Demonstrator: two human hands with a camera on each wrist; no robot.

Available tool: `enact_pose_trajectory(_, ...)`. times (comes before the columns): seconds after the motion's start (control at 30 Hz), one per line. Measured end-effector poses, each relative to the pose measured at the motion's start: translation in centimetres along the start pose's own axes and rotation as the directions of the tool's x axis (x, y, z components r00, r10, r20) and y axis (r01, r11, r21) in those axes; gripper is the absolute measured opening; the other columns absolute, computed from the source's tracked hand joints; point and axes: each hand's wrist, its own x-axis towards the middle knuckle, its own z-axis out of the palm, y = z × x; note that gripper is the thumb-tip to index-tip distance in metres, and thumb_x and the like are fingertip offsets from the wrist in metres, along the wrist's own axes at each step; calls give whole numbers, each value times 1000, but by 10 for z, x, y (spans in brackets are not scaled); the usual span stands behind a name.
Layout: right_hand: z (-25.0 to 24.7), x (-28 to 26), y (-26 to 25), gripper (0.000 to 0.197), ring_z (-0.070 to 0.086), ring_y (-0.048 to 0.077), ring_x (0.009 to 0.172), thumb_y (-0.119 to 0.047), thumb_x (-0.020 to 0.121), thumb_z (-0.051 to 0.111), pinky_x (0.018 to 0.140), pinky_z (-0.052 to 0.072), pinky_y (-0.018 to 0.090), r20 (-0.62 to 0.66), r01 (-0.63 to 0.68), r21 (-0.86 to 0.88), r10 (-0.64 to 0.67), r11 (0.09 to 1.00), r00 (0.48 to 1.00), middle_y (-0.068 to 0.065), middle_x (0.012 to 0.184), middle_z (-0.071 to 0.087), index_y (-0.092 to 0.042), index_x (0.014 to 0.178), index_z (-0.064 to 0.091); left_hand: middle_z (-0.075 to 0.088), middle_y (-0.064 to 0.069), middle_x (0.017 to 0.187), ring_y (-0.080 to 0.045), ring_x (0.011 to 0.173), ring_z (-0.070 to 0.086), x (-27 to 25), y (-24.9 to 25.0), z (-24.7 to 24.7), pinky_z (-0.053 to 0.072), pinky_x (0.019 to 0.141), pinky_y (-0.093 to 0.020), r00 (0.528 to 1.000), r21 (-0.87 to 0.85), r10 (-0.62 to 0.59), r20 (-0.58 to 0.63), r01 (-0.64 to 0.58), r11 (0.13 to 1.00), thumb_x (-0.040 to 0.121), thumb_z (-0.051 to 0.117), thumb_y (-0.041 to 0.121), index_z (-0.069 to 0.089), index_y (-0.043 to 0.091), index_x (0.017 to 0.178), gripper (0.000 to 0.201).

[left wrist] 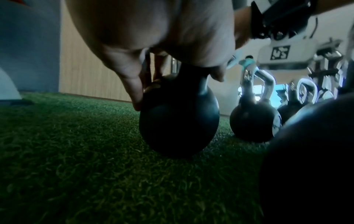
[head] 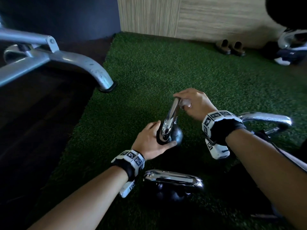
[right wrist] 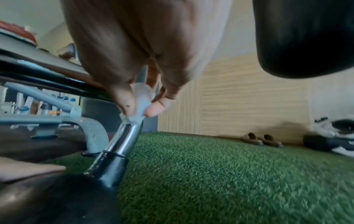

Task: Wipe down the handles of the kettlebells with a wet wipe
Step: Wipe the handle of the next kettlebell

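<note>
A small black kettlebell (head: pixel 176 136) (left wrist: pixel 178 118) with a chrome handle (head: pixel 172 113) (right wrist: pixel 126 136) stands on the green turf. My left hand (head: pixel 150 143) grips its ball and the base of the handle. My right hand (head: pixel 192 102) pinches a white wet wipe (head: pixel 186 103) (right wrist: pixel 139 103) against the top of the handle. A second kettlebell (head: pixel 172 185) lies near my left wrist. A third kettlebell's chrome handle (head: pixel 265 118) shows behind my right wrist. In the left wrist view more kettlebells (left wrist: pixel 254 121) stand in a row to the right.
A grey metal bench frame (head: pixel 74 60) stands on the dark floor to the left, its foot at the turf's edge. A pair of brown slippers (head: pixel 230 47) and a dark bag (head: pixel 289 48) lie by the wooden wall at the back.
</note>
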Motion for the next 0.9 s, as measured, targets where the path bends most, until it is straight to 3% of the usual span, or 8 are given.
enact_pose_trajectory(0.17,-9,7,-7,42,66,26,112,4,87,65,101,46,26,56,21,-37,-19,999,998,9,118,71,-17,123,72,60,14,144,-6,131,57,4,7,-23,45,112,-25,993,-98,111,44,-107,989,77,67,80,46,34,150,89)
enact_pose_trajectory(0.23,-14,2,-10,37,66,27,110,1,88,62,101,51,38,51,-12,-40,14,999,999,9,115,71,-18,118,74,70,14,127,-5,118,64,6,8,-29,44,100,-14,994,-124,83,71,-74,989,80,78,62,63,33,134,63)
enact_pose_trajectory(0.3,-19,-8,-8,34,64,27,111,-2,91,62,98,51,33,55,-86,-54,89,995,995,10,117,70,-19,118,73,77,12,113,-4,111,69,12,7,-30,45,94,-12,998,-120,-20,65,28,992,76,83,59,75,29,114,49)
enact_pose_trajectory(0.47,-25,-36,1,33,56,20,94,-7,94,64,80,39,22,20,-210,-73,212,975,977,3,108,57,-19,124,72,80,6,105,2,98,69,31,-1,-34,50,93,-17,978,-154,-210,18,210,965,61,86,72,82,19,102,67)
enact_pose_trajectory(0.63,-20,-46,-3,30,50,17,95,-9,91,69,82,40,23,-11,-239,-114,239,964,971,1,105,49,-14,121,71,79,13,93,0,90,71,48,-6,-46,48,78,-8,955,-244,-291,59,297,923,57,93,63,79,26,98,57)
enact_pose_trajectory(0.7,-17,-45,-4,30,51,17,96,-7,91,68,84,40,22,-31,-248,-111,246,962,969,0,106,48,-13,121,71,79,12,94,-2,91,71,50,-4,-49,53,86,-15,955,-238,-287,79,297,925,58,94,60,78,27,102,57)
enact_pose_trajectory(0.8,-19,-48,-1,36,56,17,101,-11,91,70,81,38,12,-17,-256,-44,255,966,967,2,109,56,-16,127,70,78,9,98,-7,97,71,46,-3,-50,51,89,-20,952,-247,-296,78,306,919,63,92,59,75,25,108,59)
enact_pose_trajectory(0.9,-41,-56,9,41,61,8,89,-21,89,76,62,39,1,59,-315,58,312,947,948,-2,106,70,-30,128,70,74,3,97,-18,99,68,42,8,-59,48,84,-23,932,-112,-330,148,348,931,71,81,70,67,26,108,59)
